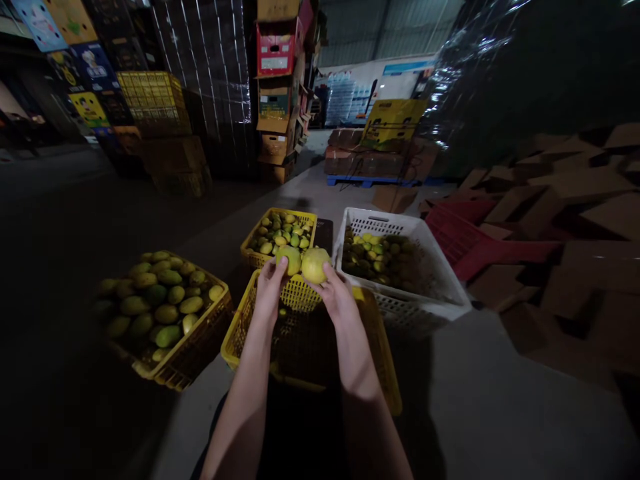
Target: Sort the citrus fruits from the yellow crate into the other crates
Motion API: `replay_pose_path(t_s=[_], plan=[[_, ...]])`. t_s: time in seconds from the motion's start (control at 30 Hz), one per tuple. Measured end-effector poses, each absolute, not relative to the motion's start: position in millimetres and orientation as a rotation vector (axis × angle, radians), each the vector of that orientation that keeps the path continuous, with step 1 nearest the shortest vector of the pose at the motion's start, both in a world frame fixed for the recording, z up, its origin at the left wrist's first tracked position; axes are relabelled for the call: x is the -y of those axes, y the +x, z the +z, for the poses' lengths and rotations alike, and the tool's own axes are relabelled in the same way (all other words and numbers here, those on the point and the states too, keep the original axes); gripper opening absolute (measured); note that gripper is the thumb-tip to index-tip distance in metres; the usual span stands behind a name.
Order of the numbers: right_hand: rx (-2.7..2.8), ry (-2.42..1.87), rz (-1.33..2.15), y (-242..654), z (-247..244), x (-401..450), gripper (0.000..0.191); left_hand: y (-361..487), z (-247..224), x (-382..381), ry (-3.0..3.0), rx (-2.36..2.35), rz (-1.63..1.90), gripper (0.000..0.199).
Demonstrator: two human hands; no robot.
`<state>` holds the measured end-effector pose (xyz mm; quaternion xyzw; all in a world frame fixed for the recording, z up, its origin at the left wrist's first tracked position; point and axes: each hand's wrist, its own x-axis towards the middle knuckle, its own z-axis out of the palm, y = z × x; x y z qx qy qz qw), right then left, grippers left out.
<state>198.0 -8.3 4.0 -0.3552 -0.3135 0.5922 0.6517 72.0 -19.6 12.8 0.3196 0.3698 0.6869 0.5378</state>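
Observation:
My left hand [271, 281] is closed on a green-yellow fruit [289, 261]. Beside it, my right hand [335, 288] grips a paler yellow fruit [315, 265]. Both fruits are held up close together over a yellow crate [234, 339], whose dark inside shows a small yellow spot. Behind my hands, a smaller yellow crate [247, 254] holds many green and yellow fruits. A white crate [435, 270] at the right has similar fruits, mostly toward its left side. At the left, another yellow crate [200, 343] is heaped with fruits.
Flattened cardboard [545, 267] and a red crate [463, 233] lie at the right. Farther back stand a tall stack of boxes [274, 100], a blue pallet [367, 181] with cartons, and a yellow crate [153, 97] on boxes.

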Motion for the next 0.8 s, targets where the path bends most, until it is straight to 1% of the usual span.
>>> replay_pose_path(t_s=[0.1,0.17,0.27,0.37,0.43,0.53,0.63,0.73,0.8], plan=[[0.710,-0.847,1.379,197.7,3.3,5.4,0.037,71.0,9.7,16.9,0.701,-0.932,1.628,0.045],[0.722,-0.898,1.456,196.0,4.8,5.2,0.045,70.7,8.4,14.8,0.702,-0.974,1.596,0.049],[0.713,-0.961,1.557,193.8,8.5,7.1,0.061,70.4,8.4,12.6,0.740,-1.012,1.534,0.049],[0.721,-1.003,1.591,193.0,10.5,9.6,0.066,69.6,9.6,12.1,0.727,-1.076,1.505,0.052],[0.736,-1.039,1.616,193.1,9.9,10.6,0.067,69.1,10.5,12.3,0.702,-1.123,1.492,0.057],[0.718,-1.132,1.623,194.0,6.7,10.8,0.063,69.3,12.0,12.2,0.676,-1.171,1.445,0.060],[0.670,-1.221,1.623,195.0,2.6,10.4,0.061,70.9,11.5,10.8,0.617,-1.199,1.370,0.056],[0.618,-1.201,1.655,194.5,-2.3,10.2,0.062,73.2,5.1,7.7,0.585,-1.147,1.325,0.051],[0.571,-1.130,1.646,193.4,-6.7,9.5,0.052,74.2,-2.6,5.5,0.578,-1.116,1.382,0.049]])
